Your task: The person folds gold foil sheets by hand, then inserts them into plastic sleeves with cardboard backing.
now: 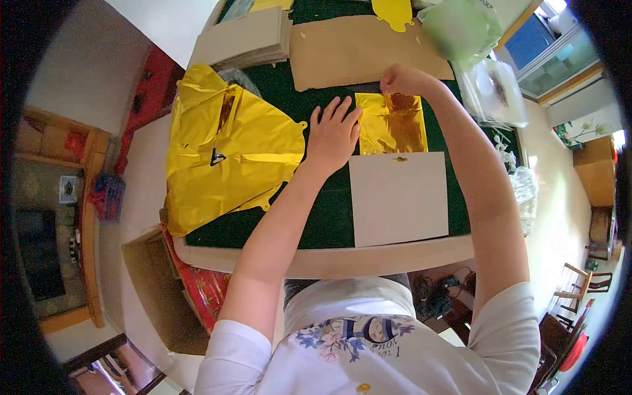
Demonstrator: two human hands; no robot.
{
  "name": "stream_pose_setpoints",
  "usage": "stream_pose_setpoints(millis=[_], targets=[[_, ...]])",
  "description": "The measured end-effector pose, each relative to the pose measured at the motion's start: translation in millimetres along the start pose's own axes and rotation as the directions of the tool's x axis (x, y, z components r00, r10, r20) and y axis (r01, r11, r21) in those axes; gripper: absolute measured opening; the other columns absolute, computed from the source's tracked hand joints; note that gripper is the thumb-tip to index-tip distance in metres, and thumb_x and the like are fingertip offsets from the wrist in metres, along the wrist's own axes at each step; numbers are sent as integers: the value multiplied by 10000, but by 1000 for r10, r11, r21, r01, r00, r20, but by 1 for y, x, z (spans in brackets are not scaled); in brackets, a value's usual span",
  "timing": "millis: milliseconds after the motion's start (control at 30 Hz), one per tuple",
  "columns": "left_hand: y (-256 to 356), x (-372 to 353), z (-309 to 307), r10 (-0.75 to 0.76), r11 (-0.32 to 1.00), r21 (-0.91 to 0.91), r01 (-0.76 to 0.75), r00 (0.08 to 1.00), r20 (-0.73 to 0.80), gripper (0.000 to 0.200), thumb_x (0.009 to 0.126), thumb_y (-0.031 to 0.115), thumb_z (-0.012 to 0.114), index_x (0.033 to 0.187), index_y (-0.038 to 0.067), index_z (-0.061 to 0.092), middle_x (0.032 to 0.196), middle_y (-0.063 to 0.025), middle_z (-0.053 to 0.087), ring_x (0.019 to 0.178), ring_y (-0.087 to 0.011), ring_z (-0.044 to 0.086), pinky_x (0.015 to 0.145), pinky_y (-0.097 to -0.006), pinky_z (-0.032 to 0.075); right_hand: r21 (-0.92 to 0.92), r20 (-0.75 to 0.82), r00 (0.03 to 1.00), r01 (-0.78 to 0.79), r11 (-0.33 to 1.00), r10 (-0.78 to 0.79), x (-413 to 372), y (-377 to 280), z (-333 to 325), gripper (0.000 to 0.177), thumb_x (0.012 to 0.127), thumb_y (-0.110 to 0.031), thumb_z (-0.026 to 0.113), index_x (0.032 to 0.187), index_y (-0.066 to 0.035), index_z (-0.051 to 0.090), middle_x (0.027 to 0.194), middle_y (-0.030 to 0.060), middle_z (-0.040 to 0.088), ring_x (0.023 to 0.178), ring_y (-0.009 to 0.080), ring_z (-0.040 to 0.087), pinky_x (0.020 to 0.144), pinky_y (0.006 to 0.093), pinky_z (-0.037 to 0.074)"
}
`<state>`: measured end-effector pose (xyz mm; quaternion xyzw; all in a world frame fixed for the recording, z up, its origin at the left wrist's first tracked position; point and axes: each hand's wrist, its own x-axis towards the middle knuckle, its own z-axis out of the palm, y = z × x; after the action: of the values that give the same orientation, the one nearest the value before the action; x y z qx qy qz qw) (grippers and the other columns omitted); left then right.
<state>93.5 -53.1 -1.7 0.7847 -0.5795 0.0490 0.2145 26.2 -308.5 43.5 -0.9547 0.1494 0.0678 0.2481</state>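
Note:
A folded gold foil piece (392, 125) lies on the dark green table surface, just above a pale square card (399, 197) with a small hanging slot. My left hand (334, 131) rests with fingers spread at the foil's left edge and holds nothing. At the foil's top edge my right hand (400, 80) has its fingers curled together; what they hold, if anything, is hidden. To the left of my left hand, a large crumpled gold foil sheet (230, 151) is spread out.
A stack of pale cards (240, 41) is at the back left, beside a brown cardboard sheet (355, 49). Yellow foil (394, 12), a greenish plastic bag (461, 29) and clear packets (494, 92) lie at the back right. An open cardboard box (155, 289) stands below left.

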Motion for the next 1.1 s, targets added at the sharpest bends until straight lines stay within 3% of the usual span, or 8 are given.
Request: stream_pose_setpoints(millis=[133, 233, 567, 667, 767, 833, 933, 1100], targets=[[0, 1, -1, 2, 1000, 4, -2, 1000, -4, 353, 948, 265, 475, 1278, 156, 534, 1427, -86, 440, 1342, -283, 364, 1086, -545, 260, -38, 39, 999, 20, 999, -18, 0, -7, -5, 177, 722, -185, 727, 849, -63, 724, 778, 60, 700, 725, 171, 631, 682, 315, 499], [-1, 0, 2, 10, 1000, 8, -10, 1000, -21, 353, 946, 269, 479, 1276, 158, 536, 1422, -85, 445, 1339, -282, 368, 1082, -546, 267, -116, 92, 994, -44, 992, 55, -7, -26, -14, 192, 710, -207, 739, 844, -71, 732, 783, 57, 707, 726, 166, 633, 672, 316, 501], [0, 1, 0, 4, 1000, 25, -4, 1000, 9, 367, 939, 255, 496, 1290, 151, 521, 1428, -106, 429, 1338, -296, 368, 1082, -534, 277, -78, 194, 981, 43, 996, -27, -1, -18, -14, 207, 724, -204, 737, 881, -70, 738, 819, 61, 717, 728, 167, 637, 672, 320, 501], [3, -2, -5, -28, 998, -65, 19, 989, -144, 395, 924, 233, 518, 1303, 125, 501, 1440, -138, 402, 1344, -320, 356, 1090, -522, 279, -62, 203, 979, 21, 998, -8, -1, -20, -15, 193, 735, -196, 730, 874, -62, 730, 819, 67, 713, 739, 171, 635, 682, 323, 498], [47, -30, -28, 225, 965, 118, -235, 970, 89, 455, 898, 259, 566, 1317, 100, 485, 1445, -158, 387, 1348, -334, 344, 1097, -519, 278, 2, 190, 982, 16, 1000, -16, 2, -6, -8, 186, 744, -199, 726, 863, -55, 714, 802, 67, 700, 748, 174, 627, 697, 326, 493], [71, -57, -35, 374, 927, -126, -352, 880, 293, 517, 871, 324, 600, 1320, 95, 486, 1440, -136, 399, 1350, -313, 344, 1100, -526, 277, 21, 178, 979, 96, 995, -98, 11, 5, -13, 191, 749, -201, 725, 864, -51, 702, 790, 63, 687, 751, 172, 618, 709, 324, 489], [78, -85, -35, 420, 906, -175, -386, 870, 258, 559, 857, 378, 610, 1330, 109, 484, 1442, -115, 403, 1351, -286, 347, 1100, -524, 280, -36, 150, 988, -32, 999, 37, 16, 7, -20, 186, 755, -185, 723, 873, -47, 684, 780, 59, 668, 748, 169, 603, 716, 318, 484], [62, -82, -32, 486, 873, -179, -454, 842, 234, 546, 868, 386, 595, 1342, 141, 481, 1450, -77, 400, 1359, -252, 339, 1101, -522, 282, 0, 62, 993, 103, 995, -103, 19, 8, -26, 152, 778, -158, 703, 865, -40, 663, 782, 55, 658, 754, 164, 592, 721, 319, 482]])
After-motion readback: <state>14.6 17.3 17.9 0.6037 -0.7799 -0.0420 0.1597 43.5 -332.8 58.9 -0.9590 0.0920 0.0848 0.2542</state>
